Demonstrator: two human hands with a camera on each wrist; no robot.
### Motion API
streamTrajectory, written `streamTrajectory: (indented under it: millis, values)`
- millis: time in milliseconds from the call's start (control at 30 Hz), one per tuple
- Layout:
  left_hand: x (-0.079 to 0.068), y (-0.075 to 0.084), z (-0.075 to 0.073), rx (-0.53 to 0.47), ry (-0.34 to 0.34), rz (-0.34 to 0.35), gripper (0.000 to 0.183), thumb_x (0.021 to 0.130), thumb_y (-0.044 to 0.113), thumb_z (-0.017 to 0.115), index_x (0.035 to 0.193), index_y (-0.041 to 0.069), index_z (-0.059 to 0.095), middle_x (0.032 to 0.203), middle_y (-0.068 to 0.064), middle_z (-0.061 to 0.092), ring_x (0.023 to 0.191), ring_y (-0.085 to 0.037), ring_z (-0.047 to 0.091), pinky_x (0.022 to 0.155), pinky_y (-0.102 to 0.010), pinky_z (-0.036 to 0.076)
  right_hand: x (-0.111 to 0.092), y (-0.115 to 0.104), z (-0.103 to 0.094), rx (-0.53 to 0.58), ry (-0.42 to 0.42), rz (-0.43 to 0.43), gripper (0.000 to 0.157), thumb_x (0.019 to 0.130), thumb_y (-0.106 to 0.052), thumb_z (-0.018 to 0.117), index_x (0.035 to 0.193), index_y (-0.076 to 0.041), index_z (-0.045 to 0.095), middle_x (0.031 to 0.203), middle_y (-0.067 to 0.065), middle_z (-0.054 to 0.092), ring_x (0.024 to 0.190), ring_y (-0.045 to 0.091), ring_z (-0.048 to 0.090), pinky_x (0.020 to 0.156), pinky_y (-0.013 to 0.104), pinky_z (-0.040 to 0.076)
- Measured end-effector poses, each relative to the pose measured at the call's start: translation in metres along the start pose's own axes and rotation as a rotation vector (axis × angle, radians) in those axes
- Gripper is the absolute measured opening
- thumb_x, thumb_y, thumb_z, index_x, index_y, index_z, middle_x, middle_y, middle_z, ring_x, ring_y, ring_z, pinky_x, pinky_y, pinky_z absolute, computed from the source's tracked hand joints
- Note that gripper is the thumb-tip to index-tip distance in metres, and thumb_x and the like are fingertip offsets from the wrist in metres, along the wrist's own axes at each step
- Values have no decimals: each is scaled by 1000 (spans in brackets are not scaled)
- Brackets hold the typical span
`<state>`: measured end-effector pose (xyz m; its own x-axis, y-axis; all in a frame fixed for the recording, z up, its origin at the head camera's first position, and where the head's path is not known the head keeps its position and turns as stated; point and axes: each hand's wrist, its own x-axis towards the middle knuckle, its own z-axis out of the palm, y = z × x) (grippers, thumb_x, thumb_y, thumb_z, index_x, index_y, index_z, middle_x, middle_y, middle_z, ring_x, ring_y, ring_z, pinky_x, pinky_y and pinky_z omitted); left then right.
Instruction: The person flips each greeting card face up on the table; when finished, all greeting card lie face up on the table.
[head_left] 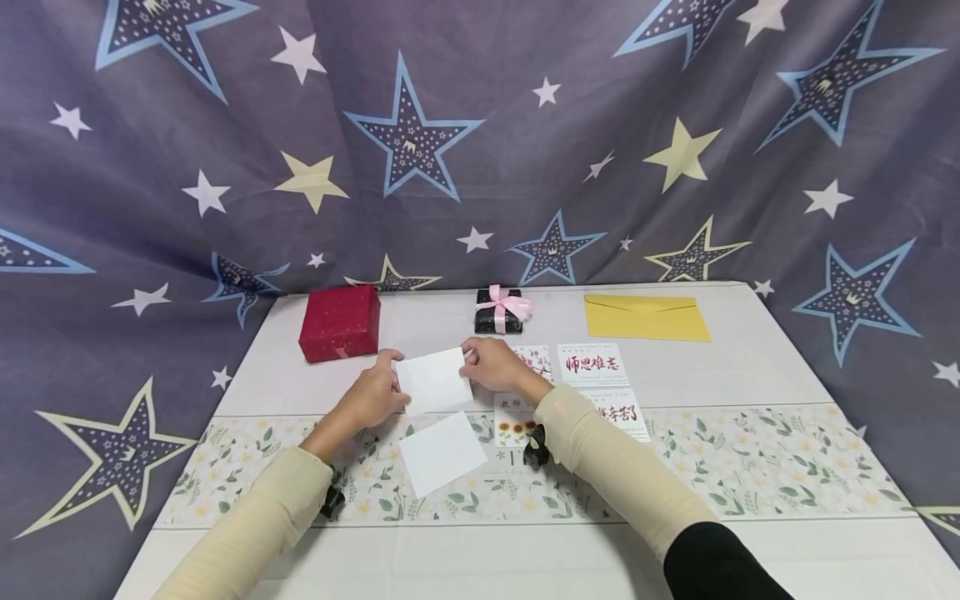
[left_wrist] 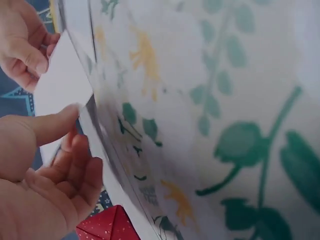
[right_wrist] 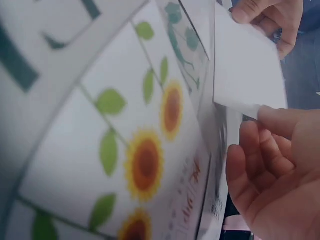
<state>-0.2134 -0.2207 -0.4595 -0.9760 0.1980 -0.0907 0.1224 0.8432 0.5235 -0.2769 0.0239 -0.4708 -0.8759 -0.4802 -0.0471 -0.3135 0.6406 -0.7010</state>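
Between both hands a white card (head_left: 433, 381) is held up, its blank side toward me. The left hand (head_left: 375, 390) pinches its left edge between thumb and fingers. On the opposite edge, the right hand (head_left: 495, 364) pinches near the upper corner. In the left wrist view the card (left_wrist: 62, 85) spans from one thumb to the other, and the right wrist view shows the same card (right_wrist: 247, 65) tilted above the table. A second blank white card (head_left: 443, 454) lies askew on the floral band just below the held one.
Printed cards with red lettering (head_left: 592, 364) and a sunflower card (head_left: 513, 432) lie right of the hands, partly under the right arm. Along the back sit a red box (head_left: 340, 323), a black box with pink ribbon (head_left: 487, 321) and a yellow envelope (head_left: 645, 318). A starry curtain (head_left: 525, 167) hangs behind.
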Motion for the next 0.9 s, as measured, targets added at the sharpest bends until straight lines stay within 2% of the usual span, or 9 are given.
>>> streamTrajectory:
  millis: [67,100,167,233,267,367,533,733,900]
  values:
    - [1,0,-3,-3,45,15,58,90,6,74,137,-4,42,82,-5,63,66,-13,53,63,-29,46,0,1,-3,-9,21,-40,10,96,-19,69,101,-10,70,85,-2,69,70,8,57,65,21,48]
    - [1,0,-5,-1,66,19,46,91,7,73,130,-3,49,81,-5,63,67,-14,53,64,-29,46,-1,1,-4,-17,31,-61,11,97,-20,68,91,-11,68,82,-3,68,69,8,56,65,21,47]
    - [2,-1,-8,6,110,33,23,93,8,72,111,-1,59,80,-5,63,69,-14,52,66,-30,45,-1,2,-7,-16,52,-99,24,98,-21,67,77,-12,61,76,-4,63,68,8,53,65,21,44]
    - [3,-2,-10,13,146,40,10,94,10,71,94,3,64,78,-5,64,69,-14,52,66,-30,44,-1,2,-9,-18,71,-127,29,99,-23,65,73,-15,58,71,-5,58,66,9,50,65,22,42]
    - [3,-3,-11,15,161,46,10,94,10,71,89,5,65,77,-5,66,68,-15,52,65,-30,45,-1,3,-10,-15,78,-132,28,100,-23,65,73,-16,59,70,-6,57,66,8,49,66,22,41]
    - [4,-6,-11,18,205,56,8,94,12,73,89,7,69,83,-7,73,71,-16,58,67,-32,49,-1,3,-12,17,83,-135,25,101,-25,63,78,-14,65,68,-6,58,63,7,49,65,21,41]
    - [7,-7,-12,-7,270,67,7,94,15,72,93,8,72,91,-9,76,79,-21,67,81,-45,53,-2,5,-16,155,60,-112,27,104,-25,59,99,-3,74,78,1,72,68,10,66,65,23,54]
    - [10,-6,-14,-49,299,58,8,94,18,72,93,9,73,79,-6,74,69,-16,62,105,-63,39,-4,6,-20,307,23,-61,36,107,-28,53,116,1,72,98,10,77,88,30,75,72,38,62]
    - [10,-6,-16,-66,292,59,8,94,18,73,92,10,74,75,-6,73,65,-13,58,117,-72,20,-6,6,-22,364,5,-18,42,108,-33,49,122,1,70,103,11,77,92,31,75,77,44,62]
